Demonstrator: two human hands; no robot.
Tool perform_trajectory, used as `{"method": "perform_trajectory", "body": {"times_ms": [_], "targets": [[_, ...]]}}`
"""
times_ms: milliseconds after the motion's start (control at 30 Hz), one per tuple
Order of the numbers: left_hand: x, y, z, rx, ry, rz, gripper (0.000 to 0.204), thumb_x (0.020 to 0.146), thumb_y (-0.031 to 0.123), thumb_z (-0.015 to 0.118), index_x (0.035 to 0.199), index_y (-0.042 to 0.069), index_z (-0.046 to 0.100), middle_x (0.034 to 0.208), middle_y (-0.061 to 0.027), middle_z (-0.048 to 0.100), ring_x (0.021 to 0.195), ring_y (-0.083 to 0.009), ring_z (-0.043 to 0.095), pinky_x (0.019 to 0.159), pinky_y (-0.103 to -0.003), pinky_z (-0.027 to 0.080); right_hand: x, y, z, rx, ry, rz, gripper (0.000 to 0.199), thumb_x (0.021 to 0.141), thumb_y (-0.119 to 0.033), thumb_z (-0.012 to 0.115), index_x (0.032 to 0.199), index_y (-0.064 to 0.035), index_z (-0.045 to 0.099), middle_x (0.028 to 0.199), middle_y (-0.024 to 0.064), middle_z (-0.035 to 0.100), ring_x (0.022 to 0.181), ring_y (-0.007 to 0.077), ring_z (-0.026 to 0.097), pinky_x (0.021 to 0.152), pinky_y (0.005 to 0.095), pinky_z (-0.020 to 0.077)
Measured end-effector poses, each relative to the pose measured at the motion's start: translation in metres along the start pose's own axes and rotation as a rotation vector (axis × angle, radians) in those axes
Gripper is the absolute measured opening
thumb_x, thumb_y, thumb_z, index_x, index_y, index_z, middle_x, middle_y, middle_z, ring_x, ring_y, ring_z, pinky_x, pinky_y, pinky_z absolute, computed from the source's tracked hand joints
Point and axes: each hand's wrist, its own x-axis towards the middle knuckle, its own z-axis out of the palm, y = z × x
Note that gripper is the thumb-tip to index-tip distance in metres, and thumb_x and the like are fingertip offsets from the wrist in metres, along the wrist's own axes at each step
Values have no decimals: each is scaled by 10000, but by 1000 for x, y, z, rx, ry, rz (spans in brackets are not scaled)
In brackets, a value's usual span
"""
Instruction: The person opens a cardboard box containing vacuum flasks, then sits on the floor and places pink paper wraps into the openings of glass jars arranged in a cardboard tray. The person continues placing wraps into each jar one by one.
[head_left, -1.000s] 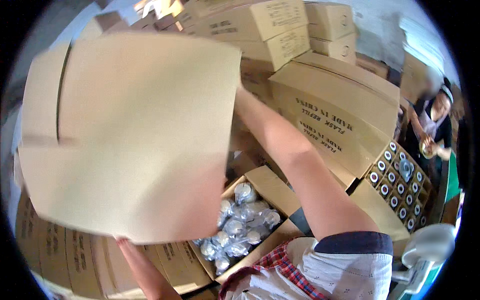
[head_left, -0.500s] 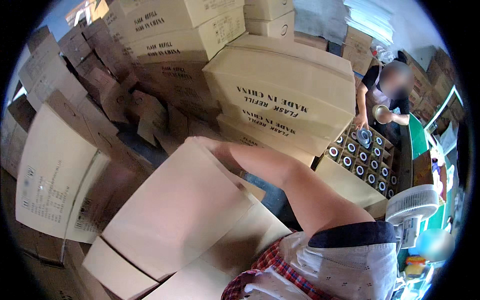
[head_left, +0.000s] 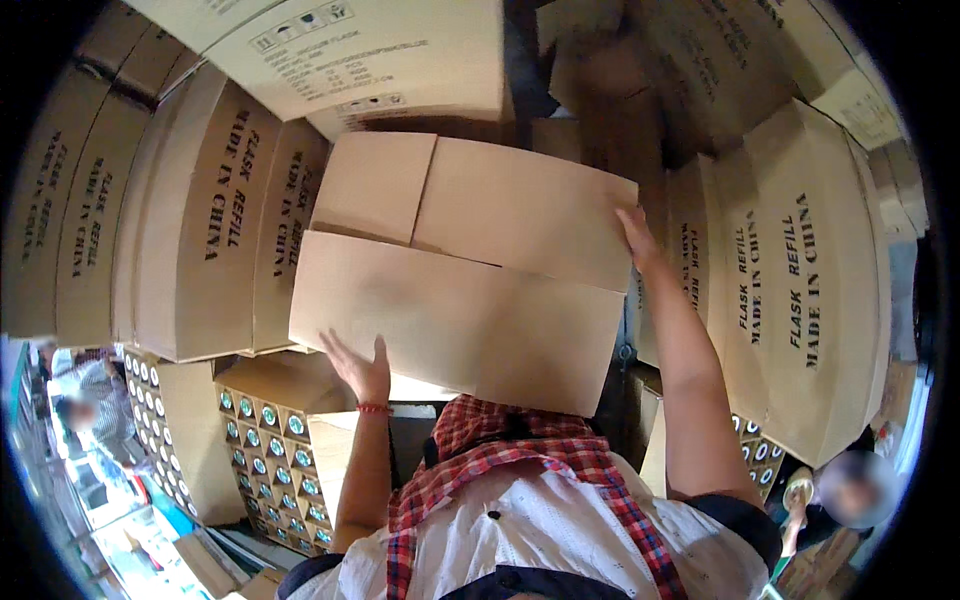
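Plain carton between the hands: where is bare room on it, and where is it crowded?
The plain carton has bare flaps between the left hand and right hand; whether they are level is unclear. Printed cartons crowd both sides; at lower left a divided carton holds rows of round-topped items.

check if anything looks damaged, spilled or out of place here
Nothing looks spilled or damaged. The plain brown cardboard carton between the bare left hand and bare right hand looks slightly odd: its flaps overlap unevenly, forming a step rather than one straight seam.
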Motion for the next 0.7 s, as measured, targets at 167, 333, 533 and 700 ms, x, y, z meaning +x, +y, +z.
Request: {"method": "perform_trajectory", "body": {"times_ms": [167, 333, 533, 700], "targets": [[48, 67, 40, 151, -498, 517, 783, 796, 352, 615, 1400, 44, 224, 1442, -165, 258, 1360, -326, 182, 1085, -530, 118, 21, 70, -19, -450, 255, -232, 778, 811, -369, 620, 1409, -68, 224, 1437, 171, 246, 1320, 296, 272, 1054, 391, 280], [84, 98, 78, 623, -825, 818, 880, 729, 627, 571, 1352, 58, 324, 1419, -145, 302, 1325, -316, 266, 1055, -561, 184, -68, 11, 19, -992, 136, -868, 876, 768, -293, 655, 1398, 44, 147, 1447, 224, 195, 1332, 378, 201, 1077, 455, 224], [104, 92, 105, 246, -456, 1176, 923, 640, 760, 557, 1210, 36, 496, 1300, -195, 422, 1175, -349, 447, 962, -551, 331, -157, 8, 130, -837, -772, -1332, 437, 845, -442, 530, 1039, -53, 568, 1078, 142, 559, 1096, 302, 484, 996, 514, 273], [118, 115, 81, 449, -883, 907, 778, 628, 693, 633, 1063, 50, 581, 1039, -184, 605, 952, -365, 581, 806, -438, 465, -182, -70, 133, -1395, -1250, -1226, 576, 764, -573, 560, 922, -21, 607, 975, 151, 592, 1021, 321, 507, 932, 470, 348]]}}
